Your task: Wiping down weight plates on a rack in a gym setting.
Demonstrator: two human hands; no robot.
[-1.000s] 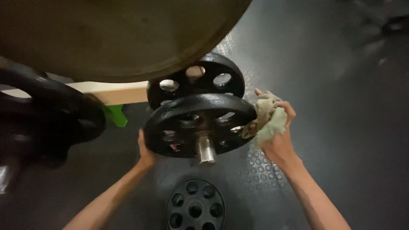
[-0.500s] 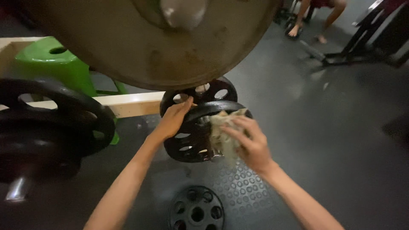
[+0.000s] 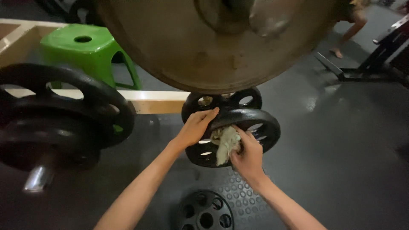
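Observation:
A black weight plate (image 3: 260,123) with round holes sits on a low peg, and a second black plate (image 3: 238,99) is mounted behind it. My left hand (image 3: 197,126) rests on the upper left rim of the front plate, fingers curled over the edge. My right hand (image 3: 247,152) presses a crumpled pale green cloth (image 3: 225,144) against the middle of that plate's face, covering the peg's end.
A large worn tan plate (image 3: 204,47) hangs close overhead. Black plates on a steel bar (image 3: 55,119) fill the left. A green plastic stool (image 3: 87,53) and a wooden frame (image 3: 153,101) stand behind. Another black plate (image 3: 205,213) lies on the studded floor mat. A person's legs (image 3: 347,30) show far right.
My right hand brought the cloth from the plate's right edge to the middle of its face. My left hand moved from the lower left rim to the upper rim. The view tilted upward.

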